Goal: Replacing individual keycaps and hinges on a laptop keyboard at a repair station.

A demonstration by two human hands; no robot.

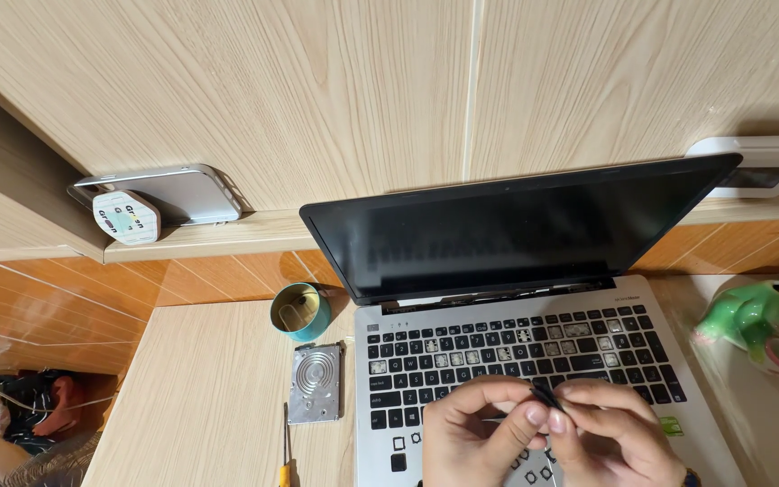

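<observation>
An open silver laptop (678, 356) with a dark screen (516, 230) sits on the wooden desk (209, 406). Several black keycaps are off its keyboard (507, 356), leaving pale sockets. My left hand (475, 433) and my right hand (610, 437) meet over the lower keyboard. Together they pinch a small black keycap (547, 397) between thumbs and forefingers. A couple of loose keycaps (398, 451) lie on the palm rest at the left.
A bare hard drive (316, 383) lies left of the laptop, with a teal tin (300, 311) behind it and a yellow-handled screwdriver (286, 451) in front. A green ceramic holder (764, 329) stands at right. A phone (169, 194) leans on the ledge.
</observation>
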